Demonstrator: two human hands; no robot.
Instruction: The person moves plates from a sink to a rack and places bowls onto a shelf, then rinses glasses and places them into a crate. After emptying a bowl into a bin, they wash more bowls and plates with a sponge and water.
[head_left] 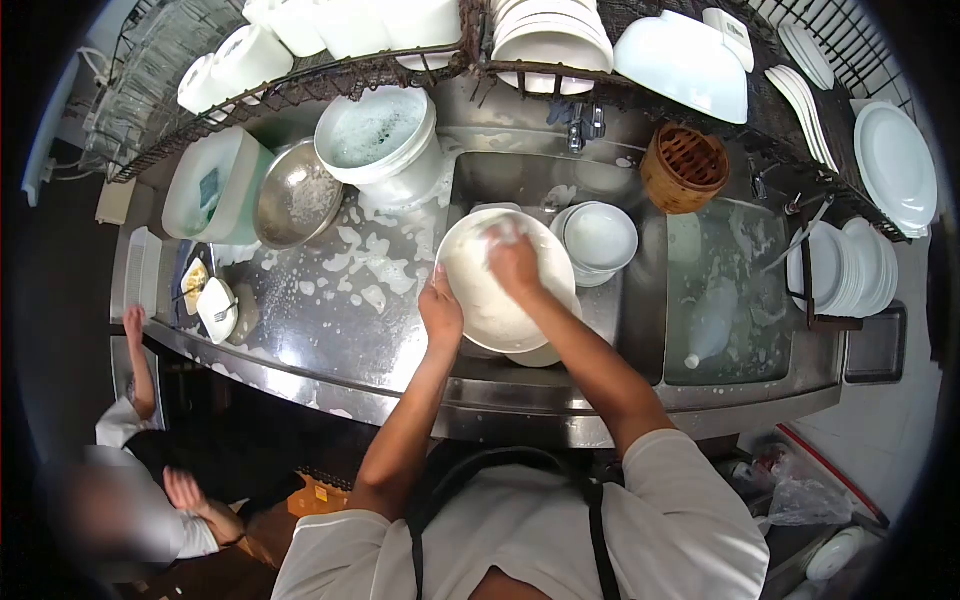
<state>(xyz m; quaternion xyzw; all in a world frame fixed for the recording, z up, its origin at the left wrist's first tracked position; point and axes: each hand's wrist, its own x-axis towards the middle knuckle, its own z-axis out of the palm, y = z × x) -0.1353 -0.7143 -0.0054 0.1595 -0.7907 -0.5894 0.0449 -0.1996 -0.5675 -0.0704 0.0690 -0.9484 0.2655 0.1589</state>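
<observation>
A large white bowl (pixel 475 300) is tilted toward me over the left sink basin, with suds on its inner wall. My left hand (pixel 441 312) grips its left rim, thumb on the near side. Inside the bowl, my right hand (pixel 513 262) presses against the upper inner wall, blurred by motion. Its fingers look curled together; what they hold is lost in the blur and white foam. Just right of the bowl sits a stack of small white bowls (pixel 601 237) in the same basin. Part of another pale dish (pixel 535 356) shows under the large bowl.
On the left counter stand a sudsy white bucket (pixel 385 145), a metal bowl (pixel 298 195) and a plastic tub (pixel 215 190). A bamboo steamer (pixel 685 168) sits behind the water-filled right basin (pixel 728 300). Racked plates (pixel 848 268) stand at right. Another person (pixel 150 490) is at lower left.
</observation>
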